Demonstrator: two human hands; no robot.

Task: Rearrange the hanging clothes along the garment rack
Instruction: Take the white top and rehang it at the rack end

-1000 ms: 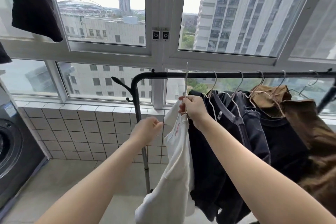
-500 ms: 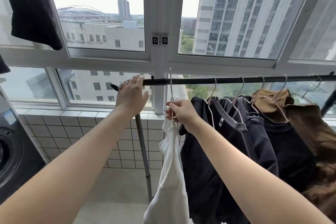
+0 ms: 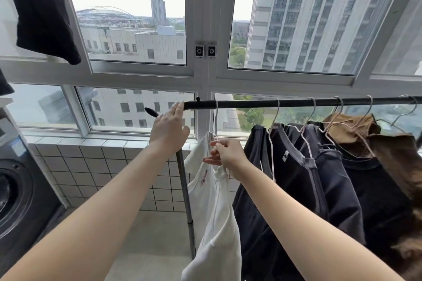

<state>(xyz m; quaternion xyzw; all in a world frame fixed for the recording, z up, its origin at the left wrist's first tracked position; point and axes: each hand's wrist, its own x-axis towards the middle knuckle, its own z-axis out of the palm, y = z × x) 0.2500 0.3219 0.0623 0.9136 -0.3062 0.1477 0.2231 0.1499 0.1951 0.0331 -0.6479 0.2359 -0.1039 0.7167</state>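
Observation:
A black garment rack (image 3: 296,104) runs across the window from centre to right. My left hand (image 3: 169,130) grips the rack's bent left corner. A white garment (image 3: 213,207) hangs on a thin wire hanger (image 3: 216,121) hooked over the bar near that corner. My right hand (image 3: 226,155) pinches this hanger at the garment's neck. To the right, apart from the white one, hang several dark garments (image 3: 303,189) and a brown garment (image 3: 392,162), each on its own wire hanger.
A washing machine (image 3: 18,191) stands at the left against the tiled low wall (image 3: 96,171). A black cloth (image 3: 43,9) hangs overhead at top left. The rack's upright pole (image 3: 186,201) drops to the floor below my left hand.
My left hand rose from mid-air to the rack's left corner and now grips it. My right hand has slid the white garment's hanger left, opening a gap to the dark clothes.

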